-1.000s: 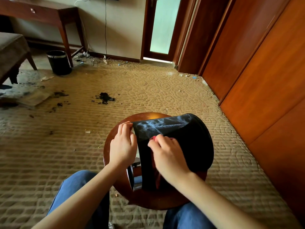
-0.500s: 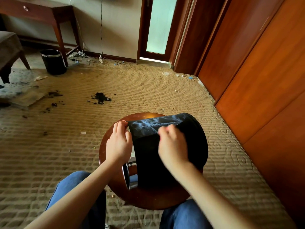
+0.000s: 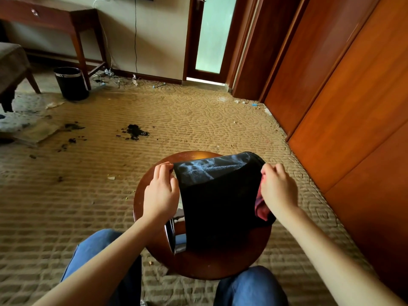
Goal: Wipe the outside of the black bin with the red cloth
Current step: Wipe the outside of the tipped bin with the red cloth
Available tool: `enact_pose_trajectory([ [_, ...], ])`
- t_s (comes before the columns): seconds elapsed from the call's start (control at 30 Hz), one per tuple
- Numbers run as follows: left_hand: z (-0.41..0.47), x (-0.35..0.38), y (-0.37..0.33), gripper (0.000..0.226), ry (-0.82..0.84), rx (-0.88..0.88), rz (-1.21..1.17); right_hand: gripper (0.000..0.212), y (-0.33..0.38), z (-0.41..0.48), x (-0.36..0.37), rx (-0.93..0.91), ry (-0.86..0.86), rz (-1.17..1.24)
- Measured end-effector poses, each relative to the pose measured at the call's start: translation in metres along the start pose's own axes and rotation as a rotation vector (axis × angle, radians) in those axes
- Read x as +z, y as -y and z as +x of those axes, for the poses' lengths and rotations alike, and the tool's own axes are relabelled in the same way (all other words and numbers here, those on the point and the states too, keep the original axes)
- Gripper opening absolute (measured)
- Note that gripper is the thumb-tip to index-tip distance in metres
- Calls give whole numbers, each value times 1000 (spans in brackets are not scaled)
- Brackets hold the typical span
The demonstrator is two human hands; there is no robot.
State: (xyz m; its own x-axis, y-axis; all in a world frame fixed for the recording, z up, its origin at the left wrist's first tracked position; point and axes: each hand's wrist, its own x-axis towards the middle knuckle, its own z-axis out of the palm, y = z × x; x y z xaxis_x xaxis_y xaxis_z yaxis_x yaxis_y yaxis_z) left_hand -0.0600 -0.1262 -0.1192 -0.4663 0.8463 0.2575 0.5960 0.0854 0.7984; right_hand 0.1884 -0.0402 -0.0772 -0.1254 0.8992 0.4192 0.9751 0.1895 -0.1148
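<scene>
As your left hand point(image 3: 161, 193) grips the left flank of the bin point(image 3: 220, 208), fingers curled at its far edge, the bin lies on its side on the stool point(image 3: 209, 266), rim toward you. On its right flank, your right hand point(image 3: 279, 191) clutches the cloth point(image 3: 261, 209) against the bin wall.

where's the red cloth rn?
Head view, right of centre: red cloth bunched in the right hand, against the black bin's right side, over the round stool.
</scene>
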Motion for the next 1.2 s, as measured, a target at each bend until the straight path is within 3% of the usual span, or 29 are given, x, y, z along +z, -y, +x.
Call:
enact_pose_trajectory([
  [0.1,-2,0,0,48,-12,-7,-42,18,34,-8,1,-24,-16,79],
  [0.3,2,-1,1,50,-10,-31,-84,11,155,-63,2,-399,-112,307],
  [0.4,2,-2,2,53,-12,-16,-81,11,154,-68,5,-448,-101,379],
  [0.5,1,0,0,48,-20,-11,-62,9,104,-51,8,-331,-38,434],
  [0.63,-2,1,1,47,-20,0,-84,4,27,-11,8,21,9,425],
  [0.73,0,1,1,47,-23,8,-98,4,19,2,7,155,-34,388],
  [0.8,1,1,2,48,-23,1,-107,5,46,-6,8,85,-93,374],
  [1.0,9,3,7,40,-13,-22,-186,7,152,-53,16,-399,-88,476],
  [1.1,18,3,10,29,12,-41,-165,18,158,-60,16,-509,-110,457],
  [1.2,25,5,8,25,8,-54,-148,14,147,-69,19,-587,-113,448],
])
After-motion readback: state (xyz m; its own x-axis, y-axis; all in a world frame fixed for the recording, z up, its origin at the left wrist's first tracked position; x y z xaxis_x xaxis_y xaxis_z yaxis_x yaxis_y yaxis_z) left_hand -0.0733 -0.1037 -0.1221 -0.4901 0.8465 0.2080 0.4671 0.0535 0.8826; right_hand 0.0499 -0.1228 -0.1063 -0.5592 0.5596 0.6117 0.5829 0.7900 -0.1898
